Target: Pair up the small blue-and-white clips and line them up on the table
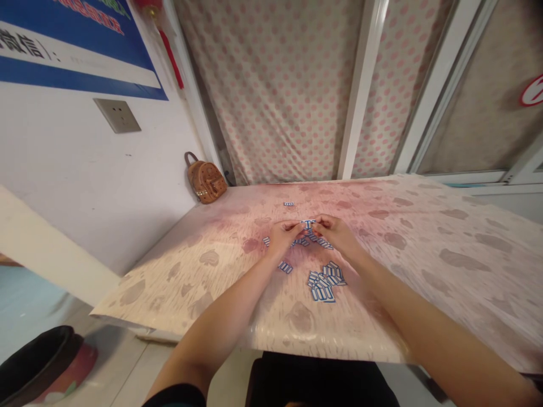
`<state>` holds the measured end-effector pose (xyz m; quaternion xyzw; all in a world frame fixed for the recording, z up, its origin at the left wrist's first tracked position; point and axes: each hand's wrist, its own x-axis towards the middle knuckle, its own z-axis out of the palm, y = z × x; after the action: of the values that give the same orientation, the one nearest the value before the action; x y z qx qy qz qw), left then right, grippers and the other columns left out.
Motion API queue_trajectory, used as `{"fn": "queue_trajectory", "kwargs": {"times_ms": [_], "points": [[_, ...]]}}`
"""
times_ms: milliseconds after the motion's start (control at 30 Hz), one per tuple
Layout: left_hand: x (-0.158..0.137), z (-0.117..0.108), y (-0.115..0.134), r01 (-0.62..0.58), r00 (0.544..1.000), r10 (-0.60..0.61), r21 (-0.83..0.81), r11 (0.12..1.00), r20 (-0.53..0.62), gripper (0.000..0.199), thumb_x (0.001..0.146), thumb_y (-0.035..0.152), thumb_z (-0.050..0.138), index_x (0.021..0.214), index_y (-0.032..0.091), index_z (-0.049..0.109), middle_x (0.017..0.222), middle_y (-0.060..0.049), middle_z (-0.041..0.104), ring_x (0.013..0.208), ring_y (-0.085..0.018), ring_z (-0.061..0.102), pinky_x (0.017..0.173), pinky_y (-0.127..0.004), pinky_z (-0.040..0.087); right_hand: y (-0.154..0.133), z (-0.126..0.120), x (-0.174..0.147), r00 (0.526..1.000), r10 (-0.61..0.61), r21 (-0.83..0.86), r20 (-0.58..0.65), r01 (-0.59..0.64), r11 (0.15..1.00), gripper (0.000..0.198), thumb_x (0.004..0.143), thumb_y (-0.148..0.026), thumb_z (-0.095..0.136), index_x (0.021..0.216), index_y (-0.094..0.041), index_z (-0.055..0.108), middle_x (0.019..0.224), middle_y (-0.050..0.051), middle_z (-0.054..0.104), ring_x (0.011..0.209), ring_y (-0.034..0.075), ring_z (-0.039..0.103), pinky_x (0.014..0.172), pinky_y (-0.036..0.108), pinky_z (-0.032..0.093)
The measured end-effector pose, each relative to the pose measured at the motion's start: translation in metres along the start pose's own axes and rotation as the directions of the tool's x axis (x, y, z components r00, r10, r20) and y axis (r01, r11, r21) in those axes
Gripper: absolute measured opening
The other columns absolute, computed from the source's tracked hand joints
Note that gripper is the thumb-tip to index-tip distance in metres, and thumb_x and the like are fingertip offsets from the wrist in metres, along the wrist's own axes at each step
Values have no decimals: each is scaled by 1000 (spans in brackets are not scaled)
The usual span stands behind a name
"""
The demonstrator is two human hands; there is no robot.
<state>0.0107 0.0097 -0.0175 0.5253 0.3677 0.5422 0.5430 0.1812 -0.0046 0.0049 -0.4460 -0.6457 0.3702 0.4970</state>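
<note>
Above the middle of the table, my left hand (285, 233) and my right hand (333, 230) pinch a small flat blue-and-white piece (308, 224) between them, one at each side. It has pale bars edged in blue; its exact kind is too small to make out. Similar pieces (320, 241) lie just under and behind my fingers, partly hidden. A loose heap of pieces (324, 281) sits nearer to me, between my forearms. One piece (285, 267) rests beside my left forearm, and a single piece (289, 204) lies beyond my hands.
A patterned glossy cloth covers the table (424, 254). At its far left corner, a small brown backpack-shaped bag (206, 180) leans near the wall. Curtained glass doors (288, 85) stand behind. A dark-lined bin (46, 362) is on the floor at left.
</note>
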Motion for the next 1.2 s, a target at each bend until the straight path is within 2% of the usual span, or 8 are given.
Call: {"fn": "queue_trajectory", "kwargs": {"times_ms": [200,500,600,700,833,967,1100,1200], "points": [[2,-4,3,-32,999,32,41,999,-14,27,67,38,83,80,14,76,71,-4,73,63,-13,65,68,-27,55,5,0,1,999,51,33,-4,-51,998,14,75,-32,66,69,-21,60,60,-3,61,58,13,55,59,25,42],[4,-5,10,-21,1000,19,69,997,21,26,66,35,83,78,14,75,69,-4,72,63,-14,66,67,-27,55,9,3,4,999,18,81,-31,-16,997,8,76,-25,65,71,-21,61,61,-3,62,58,13,55,58,24,44],[9,-16,18,-96,990,107,120,988,-93,22,67,33,82,76,14,75,67,-3,72,61,-14,65,64,-26,55,10,-3,6,995,52,68,-86,-46,997,9,80,-18,60,73,-22,64,64,-1,65,60,14,59,63,26,48],[15,-37,29,-158,949,194,155,975,-250,20,69,33,80,74,15,74,67,-2,71,62,-13,65,64,-26,55,14,-10,7,990,6,-65,-141,-15,998,18,81,-11,55,81,-23,69,74,0,70,71,16,64,74,29,51],[21,-61,40,-168,897,211,143,975,-388,21,69,33,80,75,14,74,69,-3,71,63,-14,66,65,-27,56,17,-2,1,985,-151,-266,83,168,949,37,80,-6,53,104,-27,73,108,2,74,101,22,67,97,39,48],[24,-65,44,-137,883,185,140,981,-432,19,69,30,80,73,13,73,67,-3,70,61,-14,65,63,-26,55,17,22,-7,904,-206,-281,374,322,904,50,78,-5,51,120,-26,68,128,4,69,120,24,61,105,44,43],[25,-60,42,-137,891,177,123,983,-418,13,71,25,77,73,13,72,66,-2,70,61,-13,65,61,-24,54,13,26,-9,869,-123,-310,480,299,902,43,81,-8,47,115,-23,69,120,5,73,112,23,66,99,41,48],[23,-57,40,-130,904,163,108,986,-396,8,71,20,75,73,13,73,65,-1,70,60,-12,65,60,-23,53,7,15,-8,911,-29,-383,412,202,902,31,87,-14,43,100,-22,70,95,3,77,87,20,71,83,36,54]]}}
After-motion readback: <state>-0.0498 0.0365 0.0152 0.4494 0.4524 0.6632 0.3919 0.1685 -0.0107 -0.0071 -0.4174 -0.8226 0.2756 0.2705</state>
